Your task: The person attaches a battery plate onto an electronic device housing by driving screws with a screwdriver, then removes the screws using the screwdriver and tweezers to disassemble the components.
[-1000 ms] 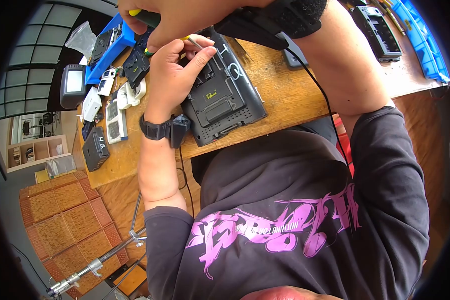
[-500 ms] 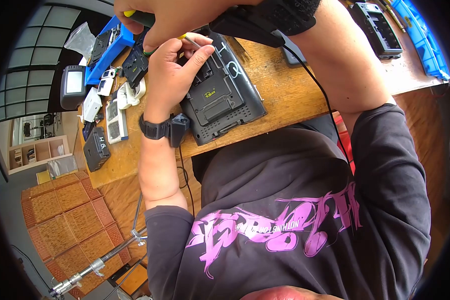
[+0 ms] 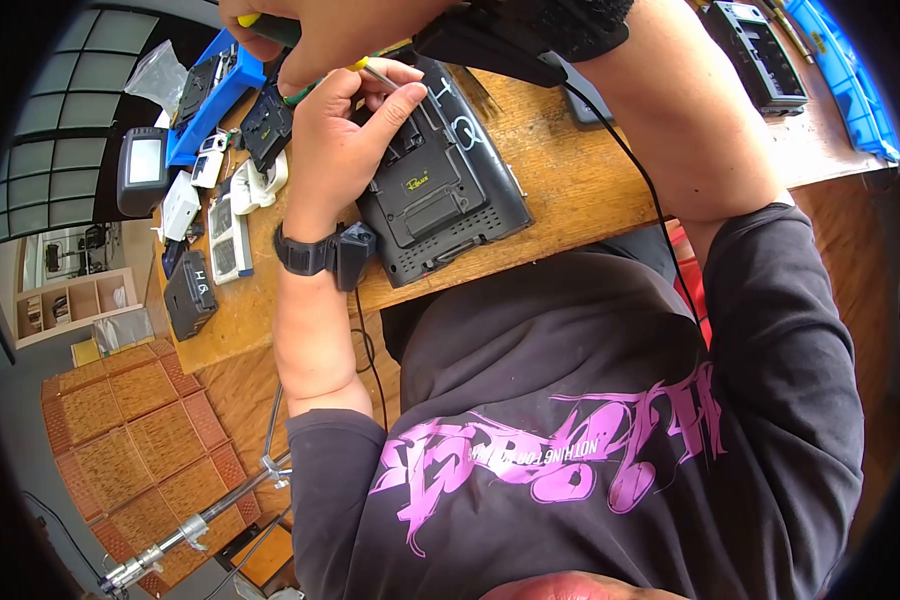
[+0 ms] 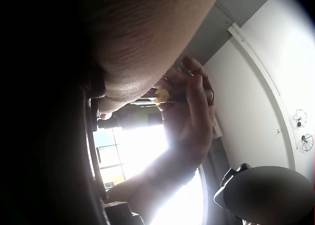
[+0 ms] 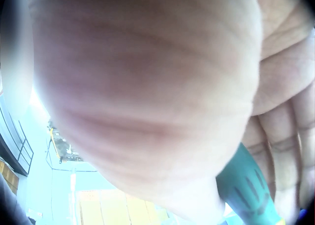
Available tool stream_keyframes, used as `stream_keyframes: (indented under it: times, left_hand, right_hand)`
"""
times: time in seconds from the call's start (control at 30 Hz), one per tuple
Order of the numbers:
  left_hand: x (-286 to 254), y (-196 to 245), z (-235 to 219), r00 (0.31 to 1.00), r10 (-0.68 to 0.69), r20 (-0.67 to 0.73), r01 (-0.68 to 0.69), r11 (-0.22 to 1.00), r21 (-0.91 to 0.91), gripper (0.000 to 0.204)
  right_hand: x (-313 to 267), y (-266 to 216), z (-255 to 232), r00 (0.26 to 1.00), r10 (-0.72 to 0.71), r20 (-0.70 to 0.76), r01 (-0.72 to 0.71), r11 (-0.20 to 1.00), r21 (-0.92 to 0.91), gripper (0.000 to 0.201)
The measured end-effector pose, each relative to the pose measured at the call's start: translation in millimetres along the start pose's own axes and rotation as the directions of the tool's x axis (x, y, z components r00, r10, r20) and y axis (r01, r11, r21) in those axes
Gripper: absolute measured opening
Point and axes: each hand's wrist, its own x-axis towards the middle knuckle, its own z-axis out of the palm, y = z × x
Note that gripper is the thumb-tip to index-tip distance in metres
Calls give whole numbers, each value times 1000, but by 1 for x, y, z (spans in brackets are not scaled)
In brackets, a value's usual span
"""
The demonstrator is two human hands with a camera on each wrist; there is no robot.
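Note:
My right hand (image 3: 360, 35) grips a screwdriver (image 3: 361, 64) with a green and yellow handle; its green handle (image 5: 250, 188) shows beside the palm in the right wrist view. The thin metal shaft slants down to the back of a black monitor-like device (image 3: 490, 185). My left hand (image 3: 335, 150) lies over this device and pinches the shaft near its lower end between thumb and fingers. The device bears a black plate marked Rolux (image 3: 418, 184) and white hand-drawn letters. The screwdriver's tip is hidden behind the left thumb.
On the left of the wooden table (image 3: 560, 200) are a blue bin (image 3: 215, 95), a white power strip (image 3: 230, 240), a black battery-like block (image 3: 190, 295) and a small screen (image 3: 145, 170). An opened black housing (image 3: 755, 60) and a blue tray (image 3: 855, 90) lie at right.
My right hand and the screwdriver handle have shifted slightly left. The left hand keeps its pinch on the shaft, and the device stays where it was.

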Motion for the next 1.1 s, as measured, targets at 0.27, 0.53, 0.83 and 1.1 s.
stream_keyframes:
  times: [0.27, 0.53, 0.83, 1.1]
  left_hand:
    - [1, 0, -2, 999, 46, 26, -48, 997, 54, 18]
    - [-1, 1, 1, 997, 77, -31, -80, 991, -108, 15]
    - [0, -6, 0, 992, 115, -56, -121, 986, -116, 15]
    - [1, -5, -1, 995, 80, -64, -83, 995, -55, 22]
  right_hand:
    - [0, 0, -3, 999, 33, 14, -33, 999, -13, 31]
    - [-1, -3, -3, 998, 64, 11, -64, 998, -6, 30]
    - [2, 4, 3, 999, 4, -46, -4, 1000, -8, 34]
    - [26, -43, -23, 973, 228, 36, -226, 973, -47, 32]
